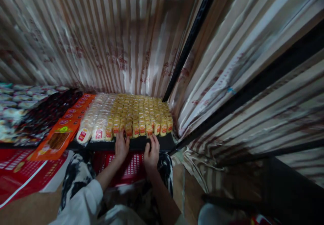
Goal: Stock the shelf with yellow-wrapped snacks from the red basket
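Many small yellow packaged snacks (pixel 141 113) with red labels stand in tight rows on a dark shelf (pixel 101 146). My left hand (pixel 122 148) is at the front row, its fingertips against or just before the yellow packets. The fingers look loosely bent, with a gap to the thumb. To its right, my right hand (pixel 152 151) reaches to the same row with fingers stretched out and thumb apart. Its fingertips reach the lower edge of a front packet; whether they press on it is unclear in the dim light. Neither hand visibly holds anything.
Left of the yellow packets lie white wrapped packs (pixel 99 128), an orange snack pouch (pixel 60 133) and dark shiny packets (pixel 48 115). A red basket (pixel 131 166) is under the shelf. Striped curtain (pixel 121 39) and a black pole (pixel 192 39) stand behind.
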Action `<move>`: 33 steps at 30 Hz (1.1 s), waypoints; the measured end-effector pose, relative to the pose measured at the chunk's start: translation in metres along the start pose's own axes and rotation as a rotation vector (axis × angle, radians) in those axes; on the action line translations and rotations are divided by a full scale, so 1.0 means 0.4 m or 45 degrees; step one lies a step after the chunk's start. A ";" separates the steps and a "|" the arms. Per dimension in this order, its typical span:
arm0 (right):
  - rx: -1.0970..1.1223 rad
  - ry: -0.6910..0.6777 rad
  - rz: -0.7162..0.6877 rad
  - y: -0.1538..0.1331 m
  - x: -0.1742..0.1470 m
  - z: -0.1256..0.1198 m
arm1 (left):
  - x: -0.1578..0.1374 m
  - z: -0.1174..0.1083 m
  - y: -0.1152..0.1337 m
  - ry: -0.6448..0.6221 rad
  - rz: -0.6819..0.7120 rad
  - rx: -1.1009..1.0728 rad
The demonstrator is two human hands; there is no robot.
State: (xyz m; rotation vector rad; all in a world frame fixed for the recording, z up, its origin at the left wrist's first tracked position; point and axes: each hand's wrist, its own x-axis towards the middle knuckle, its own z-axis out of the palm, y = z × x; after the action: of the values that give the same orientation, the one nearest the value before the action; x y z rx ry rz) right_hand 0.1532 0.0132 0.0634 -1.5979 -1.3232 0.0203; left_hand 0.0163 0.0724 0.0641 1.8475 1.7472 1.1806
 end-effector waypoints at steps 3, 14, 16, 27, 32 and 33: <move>-0.092 0.112 0.127 0.052 0.027 -0.028 | -0.003 0.001 0.000 0.040 0.014 -0.002; -0.089 0.197 0.334 0.178 0.160 -0.048 | -0.021 0.001 0.051 0.119 0.079 0.201; -0.081 0.185 0.334 0.181 0.178 -0.044 | -0.016 0.003 0.055 0.142 0.089 0.209; -0.129 0.106 0.270 0.197 0.210 -0.013 | 0.006 -0.013 0.060 0.237 0.284 0.290; -0.153 0.096 0.246 0.194 0.210 -0.014 | 0.014 0.014 0.127 0.182 0.602 0.175; -0.159 0.096 0.237 0.195 0.210 -0.013 | 0.013 0.025 0.141 0.150 0.638 0.152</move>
State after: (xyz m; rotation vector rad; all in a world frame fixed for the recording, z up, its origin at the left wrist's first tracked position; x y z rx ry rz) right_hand 0.2454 0.0809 0.0586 -1.8062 -1.1330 -0.0080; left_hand 0.0603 0.0698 0.1008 2.4258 1.4788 1.4080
